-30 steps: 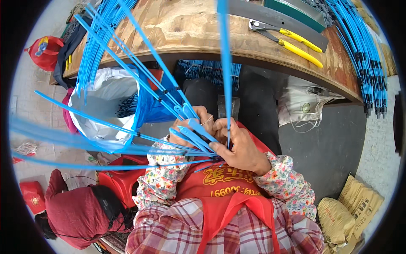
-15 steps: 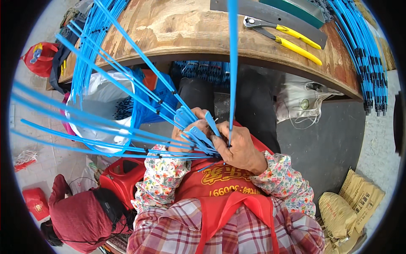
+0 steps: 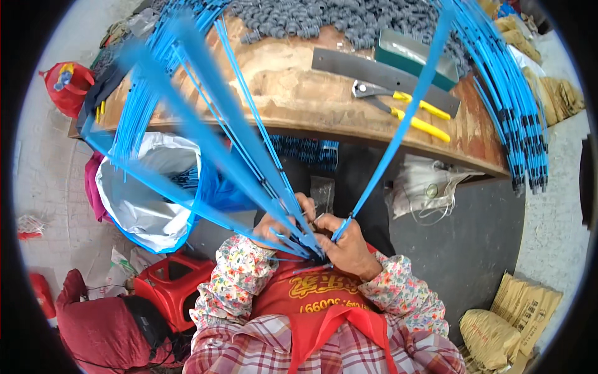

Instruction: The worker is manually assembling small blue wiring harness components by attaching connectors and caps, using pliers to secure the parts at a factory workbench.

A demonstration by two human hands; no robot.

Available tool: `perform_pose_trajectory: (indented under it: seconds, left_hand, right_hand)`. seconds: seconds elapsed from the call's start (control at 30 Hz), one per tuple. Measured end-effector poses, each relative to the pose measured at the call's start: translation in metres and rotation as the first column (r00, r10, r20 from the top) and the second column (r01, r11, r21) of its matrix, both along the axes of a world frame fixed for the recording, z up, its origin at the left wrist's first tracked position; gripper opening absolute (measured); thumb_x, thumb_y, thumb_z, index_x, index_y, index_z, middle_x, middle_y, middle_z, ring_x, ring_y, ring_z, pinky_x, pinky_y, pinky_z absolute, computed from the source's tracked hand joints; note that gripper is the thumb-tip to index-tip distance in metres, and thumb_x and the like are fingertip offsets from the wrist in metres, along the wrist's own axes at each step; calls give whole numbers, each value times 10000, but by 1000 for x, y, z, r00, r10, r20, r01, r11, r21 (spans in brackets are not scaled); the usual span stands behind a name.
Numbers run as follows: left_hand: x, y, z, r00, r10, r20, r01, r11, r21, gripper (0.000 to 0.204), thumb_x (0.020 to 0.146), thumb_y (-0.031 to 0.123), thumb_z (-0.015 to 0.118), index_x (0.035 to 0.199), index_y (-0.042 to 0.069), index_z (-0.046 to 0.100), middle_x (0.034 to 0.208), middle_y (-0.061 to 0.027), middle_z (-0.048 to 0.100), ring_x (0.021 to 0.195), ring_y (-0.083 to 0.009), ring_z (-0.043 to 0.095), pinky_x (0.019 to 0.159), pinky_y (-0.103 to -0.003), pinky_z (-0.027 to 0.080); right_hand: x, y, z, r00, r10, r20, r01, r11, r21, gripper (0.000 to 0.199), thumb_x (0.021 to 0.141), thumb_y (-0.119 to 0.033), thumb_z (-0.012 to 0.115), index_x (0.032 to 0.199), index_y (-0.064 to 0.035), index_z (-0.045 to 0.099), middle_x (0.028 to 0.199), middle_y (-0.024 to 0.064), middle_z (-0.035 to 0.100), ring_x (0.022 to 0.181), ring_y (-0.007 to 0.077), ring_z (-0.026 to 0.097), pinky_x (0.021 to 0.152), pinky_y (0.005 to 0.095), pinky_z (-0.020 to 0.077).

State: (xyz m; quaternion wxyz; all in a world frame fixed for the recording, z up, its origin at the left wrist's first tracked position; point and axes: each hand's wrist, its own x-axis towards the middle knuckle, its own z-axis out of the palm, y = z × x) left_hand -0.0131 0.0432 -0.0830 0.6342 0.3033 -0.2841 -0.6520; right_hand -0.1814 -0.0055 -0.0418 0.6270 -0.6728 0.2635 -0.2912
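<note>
1. My left hand (image 3: 278, 225) is closed round a fan of blue straps (image 3: 249, 168), gripped low in front of my chest; long axes run up and away toward the bench (image 3: 293, 93), spreading left.
2. My right hand (image 3: 346, 244) pinches one single strap (image 3: 398, 124), which points up and right, crossing over the bench.
3. Both hands touch, with all the strap ends meeting between them.
4. I can't count the fan exactly, too blurred; roughly six or more.
5. On the bench: one pair of yellow-handled pliers (image 3: 405, 107), one grey flat bar (image 3: 380, 78), one green tray (image 3: 416, 57), contents unclear, and a pile of grey caps (image 3: 324, 19).
6. Bag (image 3: 146, 193) to my left, open, holds more blue pieces.
7. One red stool (image 3: 165, 290) below the bag.
</note>
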Motion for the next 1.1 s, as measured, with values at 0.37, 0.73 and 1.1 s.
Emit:
perform_pose_trajectory:
  seconds: [0.37,0.73,1.1]
  left_hand:
    - [4,-5,3,970,25,242,10,990,-143,266,801,242,662,748,-12,607,789,-77,551,678,-151,548,610,-264,449]
    - [17,0,-7,1000,5,27,-4,1000,-22,272,836,210,626,757,-50,626,786,-151,668,732,-224,657,644,-305,521]
    - [16,9,-22,982,127,-143,-87,961,261,204,815,116,628,891,-73,625,769,-142,664,719,-224,665,640,-310,547]
  right_hand:
    - [-2,-3,8,999,-12,-50,-9,917,-398,129,790,-90,669,818,2,584,692,125,565,628,284,574,568,345,453]
    - [-24,-99,107,912,309,-269,-325,945,-18,205,853,-159,638,943,24,626,794,64,654,676,126,591,624,274,483]
    - [57,-368,144,762,-624,-173,-172,64,-983,245,792,-61,567,1029,-30,625,926,135,629,859,265,571,777,353,459]
